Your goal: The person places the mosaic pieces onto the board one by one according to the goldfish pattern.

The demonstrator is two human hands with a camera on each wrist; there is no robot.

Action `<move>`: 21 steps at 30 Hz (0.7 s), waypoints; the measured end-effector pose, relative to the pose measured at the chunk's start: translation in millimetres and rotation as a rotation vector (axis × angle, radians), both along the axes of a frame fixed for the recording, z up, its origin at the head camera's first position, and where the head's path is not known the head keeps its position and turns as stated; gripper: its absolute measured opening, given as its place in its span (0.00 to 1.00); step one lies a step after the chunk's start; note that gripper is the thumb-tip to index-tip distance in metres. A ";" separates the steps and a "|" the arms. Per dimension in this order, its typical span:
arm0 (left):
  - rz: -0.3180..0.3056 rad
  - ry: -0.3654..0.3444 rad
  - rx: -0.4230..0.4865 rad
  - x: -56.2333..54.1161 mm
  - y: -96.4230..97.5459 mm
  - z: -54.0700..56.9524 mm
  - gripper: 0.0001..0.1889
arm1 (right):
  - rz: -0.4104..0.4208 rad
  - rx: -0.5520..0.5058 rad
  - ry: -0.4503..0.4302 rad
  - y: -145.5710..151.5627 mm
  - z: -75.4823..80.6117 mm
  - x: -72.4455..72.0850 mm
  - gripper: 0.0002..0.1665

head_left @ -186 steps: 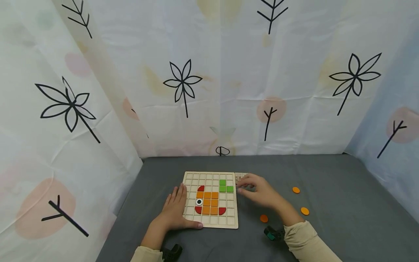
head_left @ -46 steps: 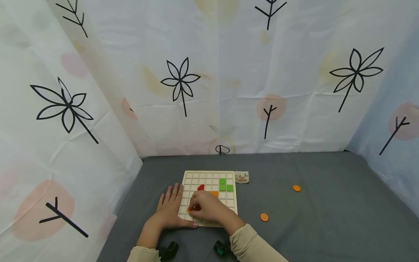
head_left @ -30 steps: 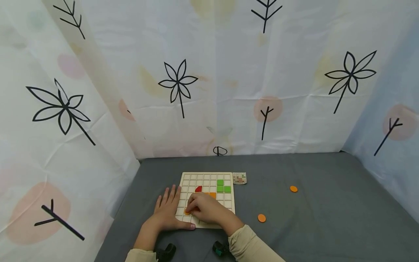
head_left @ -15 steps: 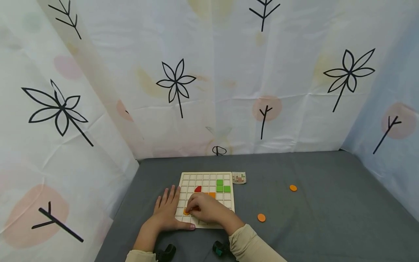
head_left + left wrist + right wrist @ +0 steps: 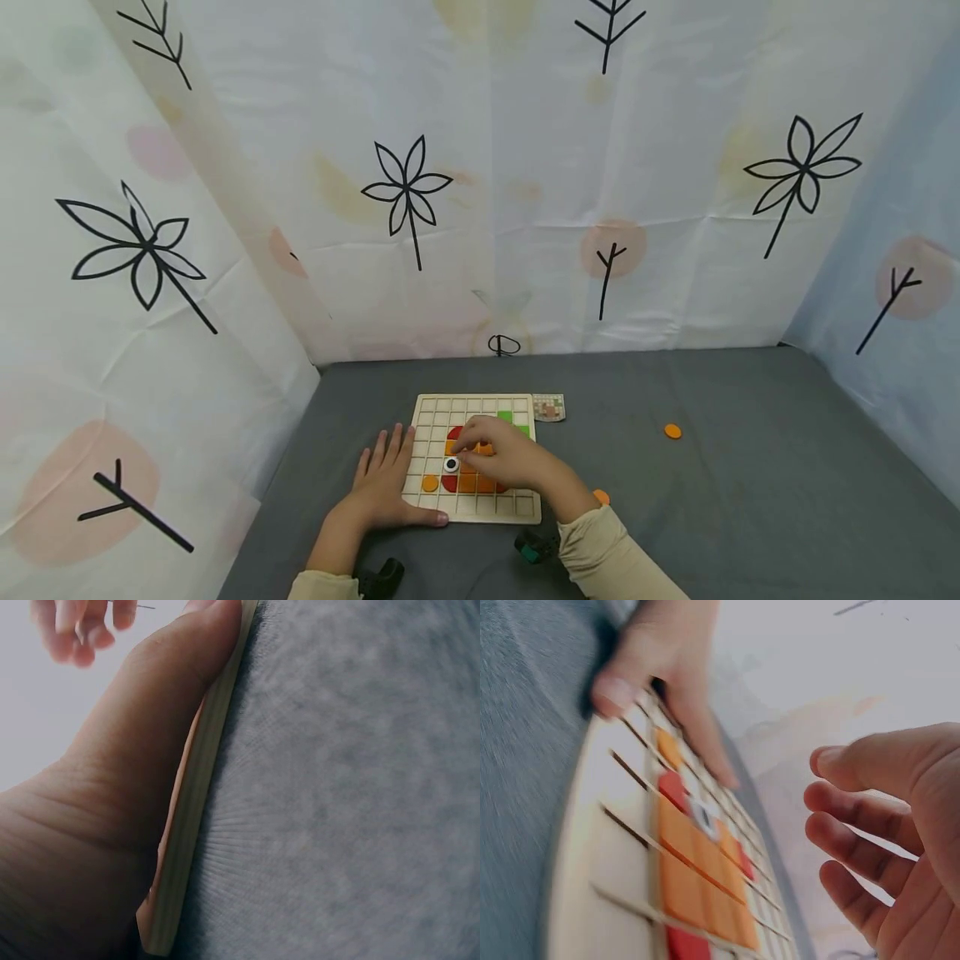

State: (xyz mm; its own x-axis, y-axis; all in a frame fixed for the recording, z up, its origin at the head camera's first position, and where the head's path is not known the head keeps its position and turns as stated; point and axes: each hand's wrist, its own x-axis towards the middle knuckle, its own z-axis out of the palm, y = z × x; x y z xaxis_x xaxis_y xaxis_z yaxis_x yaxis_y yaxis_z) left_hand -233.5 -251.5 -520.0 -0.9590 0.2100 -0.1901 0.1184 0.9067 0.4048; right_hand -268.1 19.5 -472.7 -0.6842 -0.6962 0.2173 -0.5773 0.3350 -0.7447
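Observation:
A wooden grid board [image 5: 435, 408] lies on the table. My left hand [image 5: 386, 492] rests along its left side, fingers spread and thumb on the front edge; the left wrist view shows the thumb [image 5: 172, 660] over the board's rim. My right hand [image 5: 506, 454] hovers above the board with loosely bent fingers, and the right wrist view shows nothing between them. An orange disc [image 5: 430, 483] sits in a lower-left cell. Beside it are a red rounded piece [image 5: 449, 483], a white eye disc [image 5: 451, 464] and orange square tiles [image 5: 697, 877]. The right hand partly covers green squares [image 5: 506, 416].
A small pattern card [image 5: 550, 407] touches the board's upper right side. One loose orange disc [image 5: 672, 431] lies farther right on the grey table [image 5: 750, 500]; another disc [image 5: 602, 497] is partly hidden by the right forearm. A patterned cloth [image 5: 540, 275] stands behind.
One orange disc went from the table at right to the lower-left cell, carried by my right hand. That hand has since let go and lifted up and right. The left hand stays put.

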 end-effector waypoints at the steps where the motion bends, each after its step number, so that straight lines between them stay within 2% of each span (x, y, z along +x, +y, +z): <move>1: 0.004 -0.003 -0.007 0.1 0.0 -0.7 0.83 | -0.006 -0.003 0.011 6.9 1.9 0.2 0.11; 9: 0.008 -0.007 -0.004 1.0 -0.8 -5.7 0.83 | -0.083 -0.037 0.117 68.9 8.9 4.6 0.08; 17: 0.013 0.003 0.002 0.2 -2.8 -4.5 0.83 | -0.184 -0.034 0.087 133.5 -1.5 12.0 0.08; 21: 0.010 0.006 0.010 1.1 -1.9 -2.4 0.82 | -0.182 -0.046 0.066 162.0 -9.4 16.1 0.08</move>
